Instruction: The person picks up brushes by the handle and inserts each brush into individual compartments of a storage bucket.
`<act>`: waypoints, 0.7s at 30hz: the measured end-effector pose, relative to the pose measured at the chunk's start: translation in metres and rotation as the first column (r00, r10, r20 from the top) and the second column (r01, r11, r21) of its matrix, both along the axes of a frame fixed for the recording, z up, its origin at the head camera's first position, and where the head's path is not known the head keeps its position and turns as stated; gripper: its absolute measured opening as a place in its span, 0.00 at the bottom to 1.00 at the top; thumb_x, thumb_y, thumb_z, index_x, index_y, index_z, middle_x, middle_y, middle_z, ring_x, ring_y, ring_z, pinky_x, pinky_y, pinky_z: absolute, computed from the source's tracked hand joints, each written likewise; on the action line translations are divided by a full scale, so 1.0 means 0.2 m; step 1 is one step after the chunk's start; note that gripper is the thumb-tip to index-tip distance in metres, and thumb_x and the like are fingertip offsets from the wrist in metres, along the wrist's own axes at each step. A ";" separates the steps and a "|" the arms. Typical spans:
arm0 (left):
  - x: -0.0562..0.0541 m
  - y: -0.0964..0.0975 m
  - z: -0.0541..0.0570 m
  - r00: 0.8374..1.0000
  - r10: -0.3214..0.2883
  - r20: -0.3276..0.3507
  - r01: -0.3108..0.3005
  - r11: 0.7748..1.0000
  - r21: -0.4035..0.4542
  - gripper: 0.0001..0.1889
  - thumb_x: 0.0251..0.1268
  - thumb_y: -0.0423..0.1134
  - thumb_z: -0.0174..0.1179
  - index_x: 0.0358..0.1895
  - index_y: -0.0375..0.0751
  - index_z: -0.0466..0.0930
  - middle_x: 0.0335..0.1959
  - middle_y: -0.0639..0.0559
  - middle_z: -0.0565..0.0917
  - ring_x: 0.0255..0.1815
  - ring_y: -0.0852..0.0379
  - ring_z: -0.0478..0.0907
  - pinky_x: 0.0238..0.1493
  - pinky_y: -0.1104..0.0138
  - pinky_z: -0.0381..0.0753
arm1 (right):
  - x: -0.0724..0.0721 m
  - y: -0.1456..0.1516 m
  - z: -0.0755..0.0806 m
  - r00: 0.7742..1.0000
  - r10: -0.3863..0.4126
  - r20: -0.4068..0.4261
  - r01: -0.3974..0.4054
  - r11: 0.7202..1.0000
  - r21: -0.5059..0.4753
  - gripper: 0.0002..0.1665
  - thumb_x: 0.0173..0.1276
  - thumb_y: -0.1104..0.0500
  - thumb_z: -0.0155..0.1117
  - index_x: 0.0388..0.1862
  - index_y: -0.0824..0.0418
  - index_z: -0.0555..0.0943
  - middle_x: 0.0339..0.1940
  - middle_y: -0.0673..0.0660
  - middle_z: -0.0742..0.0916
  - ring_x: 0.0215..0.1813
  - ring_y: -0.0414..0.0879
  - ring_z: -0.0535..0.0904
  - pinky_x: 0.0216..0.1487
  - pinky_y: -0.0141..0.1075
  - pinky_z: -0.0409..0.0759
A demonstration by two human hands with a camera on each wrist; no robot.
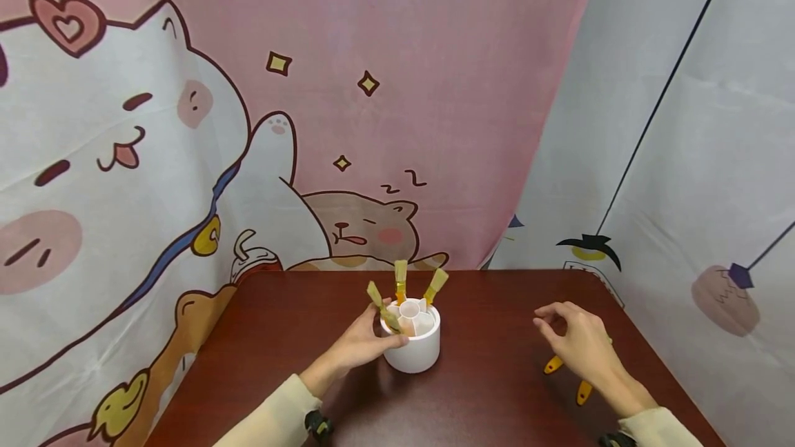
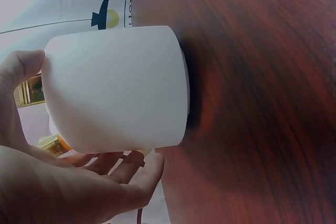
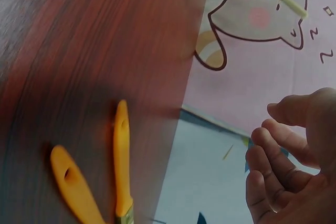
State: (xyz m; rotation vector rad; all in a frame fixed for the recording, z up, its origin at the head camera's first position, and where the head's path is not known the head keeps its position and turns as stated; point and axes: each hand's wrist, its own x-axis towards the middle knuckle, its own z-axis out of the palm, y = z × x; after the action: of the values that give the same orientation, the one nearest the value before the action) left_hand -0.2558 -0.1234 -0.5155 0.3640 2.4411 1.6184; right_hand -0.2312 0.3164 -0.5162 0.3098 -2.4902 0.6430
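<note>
My left hand [image 1: 360, 345] grips the side of a white round holder [image 1: 417, 354] with an inner divider, thumb on the near side and fingers behind it. Several paintbrushes [image 1: 400, 280] stand in the holder bristles up, some leaning outward. In the left wrist view the holder's smooth wall [image 2: 118, 87] hides most of its contents. Above the table on the right hovers my right hand [image 1: 582, 342], fingers loosely bent, holding nothing. Below it lie two paintbrushes with orange-yellow handles, one [image 3: 122, 156] beside the other [image 3: 73, 179]; the hand partly covers them in the head view.
The dark red-brown wooden table [image 1: 491, 399] bears the holder near its middle. Behind and beside it hangs a curtain [image 1: 466, 88] with cartoon cats on pink and white. Its lower edge meets the table's back edge.
</note>
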 end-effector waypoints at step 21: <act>0.07 0.07 0.00 0.983 0.173 -0.064 -0.176 0.983 -0.044 0.61 0.57 0.56 0.90 0.87 0.34 0.65 0.82 0.31 0.76 0.84 0.31 0.76 0.85 0.32 0.73 | -0.02 0.27 -0.06 0.980 -0.117 0.159 0.117 0.993 0.007 0.06 0.75 0.60 0.84 0.47 0.60 0.95 0.40 0.56 0.96 0.32 0.40 0.87 0.30 0.33 0.78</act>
State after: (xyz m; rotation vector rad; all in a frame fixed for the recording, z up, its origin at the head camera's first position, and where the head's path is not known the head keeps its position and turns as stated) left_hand -0.2416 -0.1096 -0.5163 0.1977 2.6184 1.6325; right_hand -0.2352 0.3706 -0.5281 0.1134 -2.6358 0.6450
